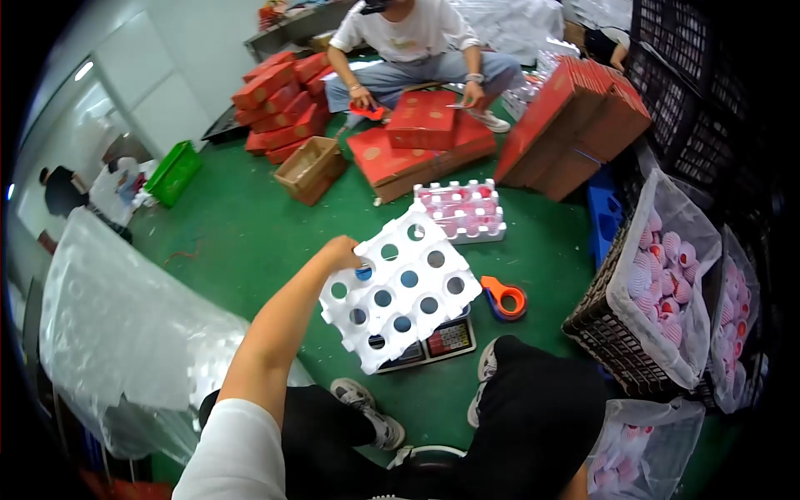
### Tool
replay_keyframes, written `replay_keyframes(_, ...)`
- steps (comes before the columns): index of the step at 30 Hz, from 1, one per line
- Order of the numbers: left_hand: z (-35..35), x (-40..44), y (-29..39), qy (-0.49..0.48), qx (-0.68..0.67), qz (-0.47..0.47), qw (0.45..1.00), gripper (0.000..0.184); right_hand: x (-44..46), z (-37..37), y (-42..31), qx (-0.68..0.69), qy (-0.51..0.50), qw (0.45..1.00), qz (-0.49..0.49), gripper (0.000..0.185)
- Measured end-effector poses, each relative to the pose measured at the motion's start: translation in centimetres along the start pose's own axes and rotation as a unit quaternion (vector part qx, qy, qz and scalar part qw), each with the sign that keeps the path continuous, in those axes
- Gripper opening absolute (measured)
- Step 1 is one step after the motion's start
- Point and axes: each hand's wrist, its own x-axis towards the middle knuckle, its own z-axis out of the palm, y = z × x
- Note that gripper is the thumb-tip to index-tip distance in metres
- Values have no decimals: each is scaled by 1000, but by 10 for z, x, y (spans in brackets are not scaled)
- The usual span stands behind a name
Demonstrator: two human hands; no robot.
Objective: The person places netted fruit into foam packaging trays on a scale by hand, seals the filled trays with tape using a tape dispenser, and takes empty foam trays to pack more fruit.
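Note:
My left hand (340,252) grips the far left edge of a white foam tray (395,278) with rows of round holes. The tray is tilted above a digital scale (448,340), hiding most of it; part of the keypad shows. Beyond the tray, a foam tray packed with pink-netted fruit (460,210) rests on the floor. To the right of the scale lies an orange tape dispenser (504,298). Only a sliver of my right forearm appears at the bottom edge, beside a lined crate of netted fruit (618,467); the right hand itself is out of sight.
A black crate (596,321) of netted fruit stands at right. Plastic-wrapped material (125,333) fills the left side. Ahead, a seated person (408,37) handles a red box (422,119). Red cartons (287,104), an open cardboard box (312,170) and a green basket (172,173) stand farther off.

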Motion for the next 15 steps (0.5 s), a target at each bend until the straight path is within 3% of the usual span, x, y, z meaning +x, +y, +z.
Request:
replay_keyframes(5,82,105,-39,-59,114,57,990,38,-16,-2,45,-12,0,993,114,34)
replay_keyframes(8,102,132,-35,-25,123,99,987,36,-20,-3,61,-11,-4,987,159,34)
replay_keyframes(12,119,142,-23,-8,105,29,994,34,-26,-3,78,3,-14,983,184,34)
replay_keyframes(15,111,143,-29,-18,119,58,991,35,-25,-2,88,21,-43,985,167,34)
